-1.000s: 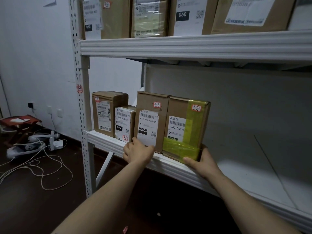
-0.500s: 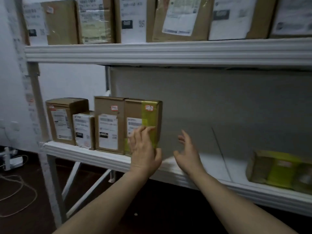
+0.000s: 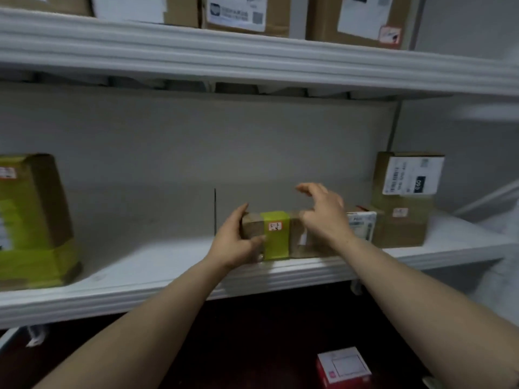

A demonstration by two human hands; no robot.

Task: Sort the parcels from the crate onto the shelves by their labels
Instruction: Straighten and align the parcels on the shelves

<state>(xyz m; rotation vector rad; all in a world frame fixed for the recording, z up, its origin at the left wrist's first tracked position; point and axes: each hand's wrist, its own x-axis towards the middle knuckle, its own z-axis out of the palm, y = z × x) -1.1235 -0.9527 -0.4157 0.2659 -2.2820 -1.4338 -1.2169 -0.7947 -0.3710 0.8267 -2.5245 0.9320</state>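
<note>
Low brown parcel [image 3: 276, 234] with a yellow-green tape band and a small red-edged sticker lay flat at the near edge of the middle shelf [image 3: 168, 287], right of centre. Left hand [image 3: 234, 242] gripped its left end, thumb across the near face, fingers [image 3: 238, 217] up over the far corner. Right hand [image 3: 323, 217] was over the parcel's right half, its fingers spread and loosely bent, holding nothing that showed. Contact with the box could not be told, as the palm hid that end. Sticker writing too blurred to read. Just right, partly behind the right hand, sat a small white-labelled parcel [image 3: 362, 227]; beyond it an upright box [image 3: 401, 228] with a label reading 060 sideways. At far left stood a taller yellow-taped parcel [image 3: 36, 220], cut off by the frame edge. Upper shelf [image 3: 252, 57] carried boxes [image 3: 238, 15] cropped at the top. A red and white carton [image 3: 344, 366] lay on the dark floor below, blurred.
</note>
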